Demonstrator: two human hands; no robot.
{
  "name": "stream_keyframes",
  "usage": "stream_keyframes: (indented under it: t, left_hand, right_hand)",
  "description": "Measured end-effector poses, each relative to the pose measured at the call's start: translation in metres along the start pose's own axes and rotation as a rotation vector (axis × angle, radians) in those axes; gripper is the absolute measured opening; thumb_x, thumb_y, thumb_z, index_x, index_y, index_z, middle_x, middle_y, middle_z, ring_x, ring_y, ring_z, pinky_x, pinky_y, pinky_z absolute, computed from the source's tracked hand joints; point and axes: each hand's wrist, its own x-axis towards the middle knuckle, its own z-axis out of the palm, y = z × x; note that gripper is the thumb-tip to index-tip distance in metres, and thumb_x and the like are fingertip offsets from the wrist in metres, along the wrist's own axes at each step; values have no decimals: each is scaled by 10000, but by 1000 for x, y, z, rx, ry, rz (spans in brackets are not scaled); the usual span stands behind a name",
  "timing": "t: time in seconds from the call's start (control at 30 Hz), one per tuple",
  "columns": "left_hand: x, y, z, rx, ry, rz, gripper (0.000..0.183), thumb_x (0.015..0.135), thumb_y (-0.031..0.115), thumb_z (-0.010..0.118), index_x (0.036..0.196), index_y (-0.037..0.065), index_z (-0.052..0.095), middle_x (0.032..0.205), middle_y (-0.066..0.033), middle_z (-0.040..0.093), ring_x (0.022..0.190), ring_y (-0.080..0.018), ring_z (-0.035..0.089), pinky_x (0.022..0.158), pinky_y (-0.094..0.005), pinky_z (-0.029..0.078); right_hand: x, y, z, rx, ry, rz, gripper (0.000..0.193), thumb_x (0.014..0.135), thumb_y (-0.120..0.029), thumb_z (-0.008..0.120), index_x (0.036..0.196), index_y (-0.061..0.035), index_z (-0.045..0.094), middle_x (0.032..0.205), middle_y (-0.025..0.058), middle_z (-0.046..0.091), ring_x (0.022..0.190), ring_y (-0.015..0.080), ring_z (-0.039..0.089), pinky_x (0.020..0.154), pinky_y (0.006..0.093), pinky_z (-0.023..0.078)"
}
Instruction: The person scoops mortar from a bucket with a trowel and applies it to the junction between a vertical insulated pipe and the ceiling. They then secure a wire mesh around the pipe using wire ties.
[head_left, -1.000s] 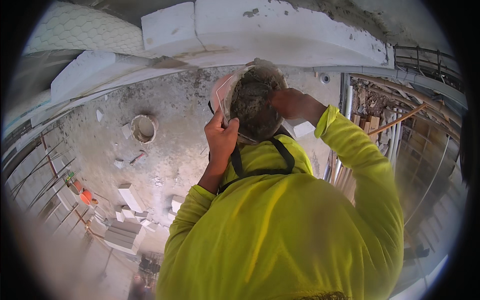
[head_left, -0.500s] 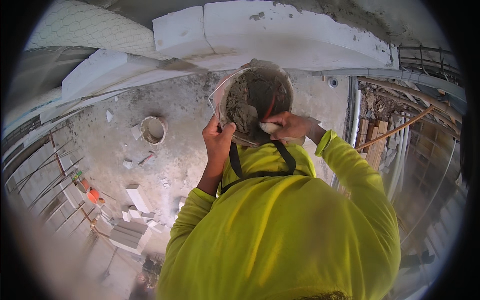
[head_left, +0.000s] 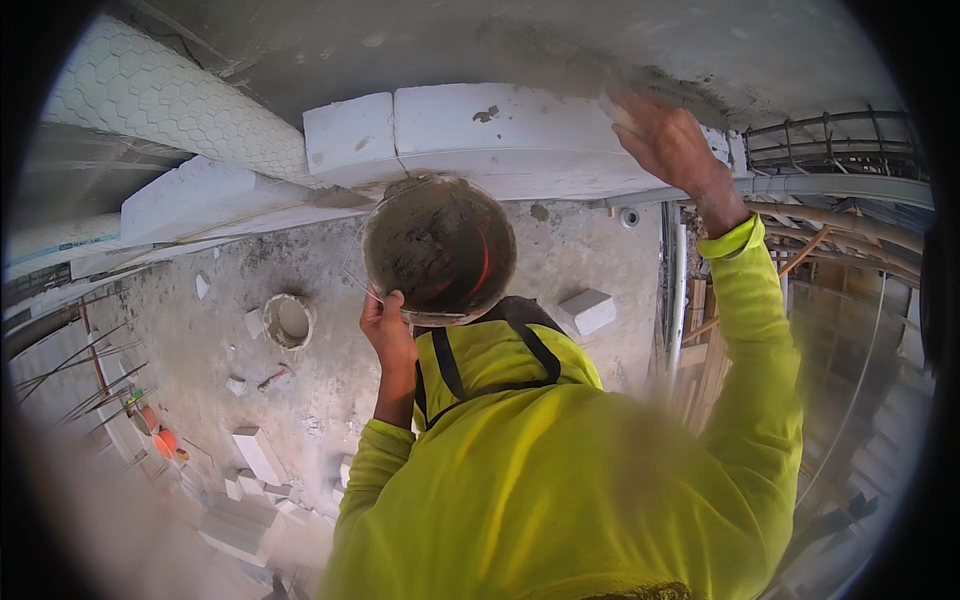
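My left hand (head_left: pixel 388 325) grips the near left rim of a round bucket (head_left: pixel 508 225), its thumb over the edge. Grey wet mortar (head_left: pixel 415 240) coats the bucket's inside, and a red-orange streak shows on the right inner wall. A thin wire handle hangs at the bucket's left side. Stretched out to the far right, my right hand (head_left: pixel 668 140) is closed around a pale object (head_left: pixel 620 114), mostly hidden by the fingers. It is at the top of the white block wall (head_left: pixel 500 125), beside rough grey mortar on the surface above.
A smaller mortar-crusted bucket (head_left: pixel 290 322) stands on the concrete floor at left. One white block (head_left: pixel 588 311) lies right of me; several more (head_left: pixel 245 525) lie lower left. Reinforcing bars (head_left: pixel 840 140) and timber poles are at right. Mesh-covered material (head_left: pixel 170 95) slants in at upper left.
My right hand has left the bucket and moved up and right to the wall top with the pale object. The bucket, still in my left hand, has shifted left and nearer.
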Motion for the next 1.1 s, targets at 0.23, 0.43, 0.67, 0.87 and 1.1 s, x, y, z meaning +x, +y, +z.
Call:
stream_keyframes:
  t: [0.23, 0.43, 0.67, 0.87, 1.1]
  left_hand:
    - [-10, 9, -2, -49, 95, 55, 417, 858, -37, 515, 1267, -53, 593, 1217, -105, 642, 1097, -214, 627, 977, -357, 495]
    - [4, 25, -34, 12, 355, 71, 468, 825, 1, 528, 1289, -37, 569, 1256, -137, 618, 1134, -268, 611, 1008, -396, 487]
    - [6, 57, -91, 98, 408, 136, 499, 852, 74, 539, 1336, -43, 508, 1280, -179, 580, 1104, -311, 622, 829, -466, 610]
    - [7, 73, -103, 154, 498, 156, 452, 851, 72, 551, 1286, -49, 532, 1248, -195, 595, 1060, -330, 641, 808, -431, 605]
    - [45, 71, -123, 106, 406, 42, 434, 826, 66, 547, 1252, -13, 574, 1248, -164, 599, 1080, -302, 633, 850, -408, 576]
  right_hand:
    - [-26, 20, 0, 88, 16, -170, 452, 887, -150, 682, 1294, 11, 567, 1079, 217, 668, 843, 389, 684, 727, 441, 569]
    - [-47, 93, 4, -74, -221, 148, 427, 922, -219, 643, 1300, -31, 577, 1117, 222, 664, 940, 404, 667, 848, 444, 540]
    - [-79, 99, -12, -3, -159, 281, 376, 942, -228, 609, 1259, -27, 590, 1057, 235, 681, 891, 397, 668, 794, 438, 537]
    - [-109, 66, -19, 507, -94, 761, 376, 991, -330, 536, 1152, 5, 595, 845, 159, 650, 648, 256, 646, 635, 374, 520]
    - [-81, 32, 20, 1315, 119, 1106, 359, 991, -356, 510, 1004, -4, 578, 767, 84, 584, 506, 161, 573, 455, 311, 496]
